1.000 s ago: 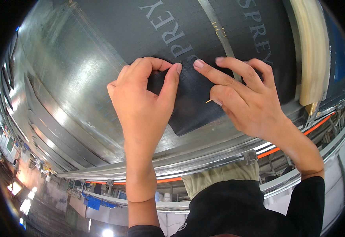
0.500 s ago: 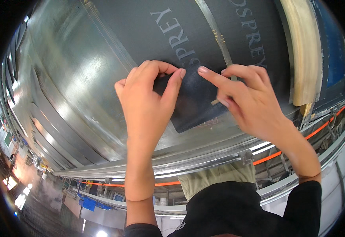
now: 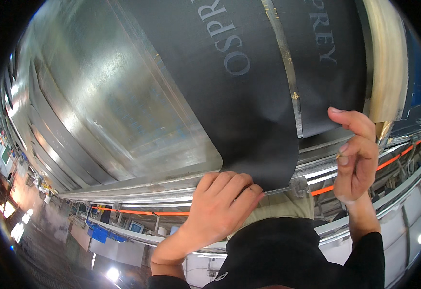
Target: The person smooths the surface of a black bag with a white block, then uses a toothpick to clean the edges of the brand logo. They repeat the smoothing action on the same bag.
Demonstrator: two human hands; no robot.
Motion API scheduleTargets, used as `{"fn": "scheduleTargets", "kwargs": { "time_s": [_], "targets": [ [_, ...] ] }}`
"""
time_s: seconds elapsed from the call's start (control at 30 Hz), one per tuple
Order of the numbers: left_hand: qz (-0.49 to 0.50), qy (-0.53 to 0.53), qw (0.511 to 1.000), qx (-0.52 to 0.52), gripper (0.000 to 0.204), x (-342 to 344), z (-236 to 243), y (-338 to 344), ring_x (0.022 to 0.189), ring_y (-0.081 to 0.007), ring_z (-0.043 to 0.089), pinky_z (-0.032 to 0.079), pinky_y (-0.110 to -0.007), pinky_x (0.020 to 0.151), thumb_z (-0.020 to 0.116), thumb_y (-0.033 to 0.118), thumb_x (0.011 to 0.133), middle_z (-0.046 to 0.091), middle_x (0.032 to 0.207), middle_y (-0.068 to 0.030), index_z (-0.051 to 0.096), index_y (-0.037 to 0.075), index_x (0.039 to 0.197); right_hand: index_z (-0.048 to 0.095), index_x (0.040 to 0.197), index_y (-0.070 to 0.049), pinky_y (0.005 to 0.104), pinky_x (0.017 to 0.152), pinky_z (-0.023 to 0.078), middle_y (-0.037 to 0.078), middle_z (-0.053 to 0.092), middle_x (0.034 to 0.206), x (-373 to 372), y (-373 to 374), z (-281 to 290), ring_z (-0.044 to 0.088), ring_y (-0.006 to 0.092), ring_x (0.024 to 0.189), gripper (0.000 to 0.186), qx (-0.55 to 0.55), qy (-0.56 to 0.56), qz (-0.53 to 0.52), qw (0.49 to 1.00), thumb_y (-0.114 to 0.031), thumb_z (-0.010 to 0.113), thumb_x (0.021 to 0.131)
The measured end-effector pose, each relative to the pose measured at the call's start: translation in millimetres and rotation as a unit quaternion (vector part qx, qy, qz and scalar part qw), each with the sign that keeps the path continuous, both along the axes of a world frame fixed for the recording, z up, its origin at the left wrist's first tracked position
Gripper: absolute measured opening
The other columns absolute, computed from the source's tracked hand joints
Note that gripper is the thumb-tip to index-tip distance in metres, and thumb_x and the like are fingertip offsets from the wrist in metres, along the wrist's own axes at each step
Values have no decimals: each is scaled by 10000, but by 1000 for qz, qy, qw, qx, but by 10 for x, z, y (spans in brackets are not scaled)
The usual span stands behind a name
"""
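A black sheet [image 3: 254, 125] with pale grey lettering lies over the metal table. Its near end bends down past the table's front edge. My left hand [image 3: 227, 200] is closed on that near edge, thumb along the rim. My right hand [image 3: 357, 156] hovers off to the right, apart from the sheet, its forefinger crooked outward. Between its thumb and other fingers a small tan strip [image 3: 339, 155] shows only its tip. Beyond that hand lies a second black lettered sheet [image 3: 328, 91], separated from the first by a narrow metal strip [image 3: 288, 55] with gold marks.
Bare shiny metal tabletop [image 3: 99, 96] stretches to the left, with faint lines on it. A pale wooden-looking bar [image 3: 388, 62] runs along the right, with a blue panel [image 3: 420, 72] beyond. Metal rails [image 3: 133, 192] and an orange strip [image 3: 403, 150] border the front.
The near end of the first sheet has been drawn toward me, over the table edge, with my left hand. My right hand has moved right and nearer, away from the sheet.
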State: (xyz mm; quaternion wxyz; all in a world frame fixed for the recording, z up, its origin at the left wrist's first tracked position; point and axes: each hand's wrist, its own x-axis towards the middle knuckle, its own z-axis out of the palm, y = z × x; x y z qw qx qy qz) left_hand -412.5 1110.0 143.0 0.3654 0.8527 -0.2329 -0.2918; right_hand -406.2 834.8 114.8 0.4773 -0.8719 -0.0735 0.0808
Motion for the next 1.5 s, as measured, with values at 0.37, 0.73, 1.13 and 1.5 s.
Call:
{"fn": "scheduleTargets", "kwargs": {
  "time_s": [0.37, 0.73, 1.13, 1.5],
  "targets": [
    [47, -59, 997, 31, 285, -537, -198, -161, 1060, -293, 661, 494, -387, 864, 743, 28, 747, 682, 1131, -100, 672, 64, 1020, 565, 981, -88, 404, 920, 426, 141, 632, 1133, -530, 91, -165, 554, 292, 1023, 133, 26, 35, -34, 999, -46, 625, 870],
    [167, -265, 948, 55, 128, 565, -503, 5, 734, -193, 579, 353, -323, 706, 744, 54, 832, 645, 855, -10, 694, 96, 941, 611, 934, -83, 395, 896, 430, 130, 667, 1184, -189, 324, -278, 572, 301, 1034, 168, -24, -118, 38, 992, -58, 667, 778],
    [162, -226, 958, 74, 127, 885, -698, -59, 710, -204, 594, 460, -302, 667, 730, 88, 882, 614, 795, -99, 649, -9, 894, 572, 880, -115, 373, 968, 348, 81, 661, 1340, 226, 613, -372, 575, 247, 1147, 161, -180, -171, 119, 961, -87, 703, 790],
    [143, -200, 964, 100, 151, 953, -644, -78, 701, -258, 589, 459, -335, 653, 727, 102, 876, 595, 796, -114, 616, 0, 888, 533, 882, -130, 405, 1011, 313, 70, 663, 1342, 330, 650, -391, 561, 232, 1237, 143, -206, -162, 131, 956, -67, 651, 831]
  ]
}}
